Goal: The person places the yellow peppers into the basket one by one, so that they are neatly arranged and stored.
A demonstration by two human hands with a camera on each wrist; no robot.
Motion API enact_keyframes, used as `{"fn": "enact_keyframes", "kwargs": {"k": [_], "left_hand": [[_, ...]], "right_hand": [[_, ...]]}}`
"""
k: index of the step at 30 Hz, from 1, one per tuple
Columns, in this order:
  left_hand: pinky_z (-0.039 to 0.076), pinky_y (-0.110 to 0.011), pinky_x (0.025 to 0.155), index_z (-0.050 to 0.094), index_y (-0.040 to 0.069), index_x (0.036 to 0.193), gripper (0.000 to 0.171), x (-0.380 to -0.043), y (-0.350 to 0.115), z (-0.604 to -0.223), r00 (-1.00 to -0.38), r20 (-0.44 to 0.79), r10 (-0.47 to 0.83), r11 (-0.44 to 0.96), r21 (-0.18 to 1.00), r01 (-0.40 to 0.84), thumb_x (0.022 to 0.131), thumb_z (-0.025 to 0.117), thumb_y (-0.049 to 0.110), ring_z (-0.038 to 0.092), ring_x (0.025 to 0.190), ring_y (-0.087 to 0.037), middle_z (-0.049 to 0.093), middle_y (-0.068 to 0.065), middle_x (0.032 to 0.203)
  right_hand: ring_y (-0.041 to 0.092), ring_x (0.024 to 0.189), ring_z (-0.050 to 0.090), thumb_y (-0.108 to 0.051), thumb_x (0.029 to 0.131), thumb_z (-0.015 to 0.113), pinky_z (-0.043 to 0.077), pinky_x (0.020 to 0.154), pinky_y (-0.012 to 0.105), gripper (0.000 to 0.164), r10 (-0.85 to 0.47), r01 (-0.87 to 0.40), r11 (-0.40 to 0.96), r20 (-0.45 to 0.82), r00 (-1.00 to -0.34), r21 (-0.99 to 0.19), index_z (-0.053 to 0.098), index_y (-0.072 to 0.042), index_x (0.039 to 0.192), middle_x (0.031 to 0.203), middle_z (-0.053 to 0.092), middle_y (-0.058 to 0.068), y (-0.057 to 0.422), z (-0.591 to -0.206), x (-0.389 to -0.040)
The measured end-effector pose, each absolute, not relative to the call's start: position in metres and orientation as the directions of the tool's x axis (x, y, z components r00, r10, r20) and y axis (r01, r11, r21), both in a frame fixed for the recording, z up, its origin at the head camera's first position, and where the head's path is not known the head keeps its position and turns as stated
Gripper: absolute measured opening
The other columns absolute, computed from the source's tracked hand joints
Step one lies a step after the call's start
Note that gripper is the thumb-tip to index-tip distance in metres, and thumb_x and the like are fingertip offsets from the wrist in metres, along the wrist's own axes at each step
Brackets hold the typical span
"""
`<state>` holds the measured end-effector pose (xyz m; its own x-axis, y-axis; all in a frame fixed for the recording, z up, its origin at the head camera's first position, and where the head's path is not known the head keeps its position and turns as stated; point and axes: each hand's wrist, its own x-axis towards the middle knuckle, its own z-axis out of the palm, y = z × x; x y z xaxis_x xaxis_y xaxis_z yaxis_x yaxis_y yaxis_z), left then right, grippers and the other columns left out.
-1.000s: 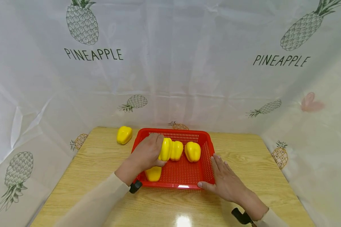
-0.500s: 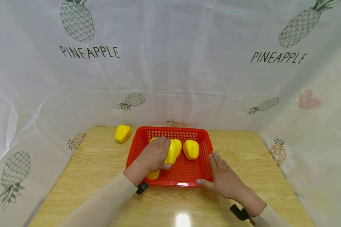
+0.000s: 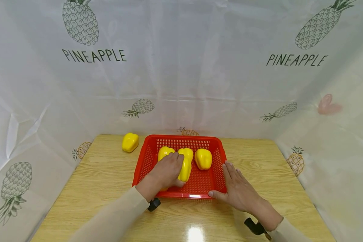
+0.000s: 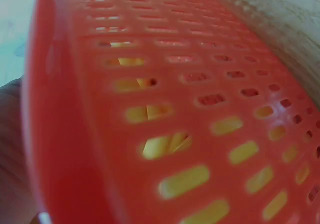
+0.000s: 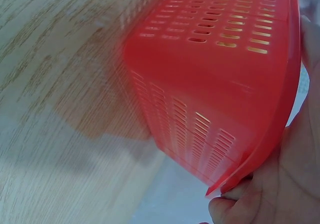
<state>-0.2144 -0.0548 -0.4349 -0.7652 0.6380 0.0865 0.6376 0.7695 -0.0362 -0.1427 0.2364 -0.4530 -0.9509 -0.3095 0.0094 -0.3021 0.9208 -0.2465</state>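
My left hand [image 3: 166,171] is inside the red plastic basket [image 3: 196,196], gripping a yellow bell pepper [image 3: 185,170]. Behind that pepper stands a second yellow pepper [image 3: 186,153], and the two seem to touch. Another pepper [image 3: 165,152] lies beyond my knuckles, and one more [image 3: 164,189] is mostly hidden beneath the hand. Toward the basket's right side rests a pepper [image 3: 203,159]. My right hand [image 3: 242,193] rests with straight fingers against the right rim, its thumb on the front rim. In the left wrist view, the basket's wall [image 4: 200,98] hides most of the contents.
A lone yellow pepper [image 3: 130,142] lies on the wooden table [image 3: 109,168], left of the basket near the back edge. A white curtain [image 3: 184,67] with pineapple prints hangs behind the table and along both sides.
My left hand has moved right and toward the front of the basket with its pepper, uncovering another pepper behind the hand. The right hand has stayed on the rim.
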Motion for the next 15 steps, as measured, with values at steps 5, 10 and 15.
{"fn": "enact_keyframes", "kwargs": {"k": [5,10,15], "left_hand": [[0.056,-0.029,0.092,0.051,0.003,0.126,0.078,-0.212,-0.05,-0.438,-0.759,0.066,0.648,0.762,-0.042,0.646,0.081,0.083,0.058,0.052,0.093,-0.019,0.052,-0.005,0.101],[0.056,-0.029,0.091,0.054,0.005,0.123,0.077,-0.21,-0.045,-0.441,-0.76,0.018,0.65,0.758,-0.086,0.647,0.08,0.082,0.062,0.053,0.091,-0.018,0.053,-0.004,0.099],[0.055,-0.027,0.09,0.054,0.005,0.122,0.075,-0.209,-0.041,-0.443,-0.754,-0.002,0.657,0.749,-0.113,0.653,0.081,0.081,0.062,0.052,0.091,-0.019,0.053,-0.004,0.098]], "right_hand": [[0.049,0.158,0.025,-0.084,0.092,0.051,0.024,0.126,0.066,0.121,-0.306,-0.299,0.919,0.014,-0.952,-0.258,0.024,0.011,0.162,0.171,0.02,0.031,0.237,-0.453,-0.142],[0.048,0.158,0.025,-0.084,0.092,0.051,0.023,0.127,0.066,0.121,-0.307,-0.3,0.916,0.018,-0.952,-0.268,0.024,0.011,0.162,0.171,0.021,0.031,0.237,-0.453,-0.142],[0.048,0.158,0.025,-0.084,0.092,0.051,0.024,0.126,0.066,0.121,-0.307,-0.3,0.914,0.02,-0.952,-0.271,0.025,0.011,0.162,0.171,0.021,0.031,0.237,-0.452,-0.142]]}}
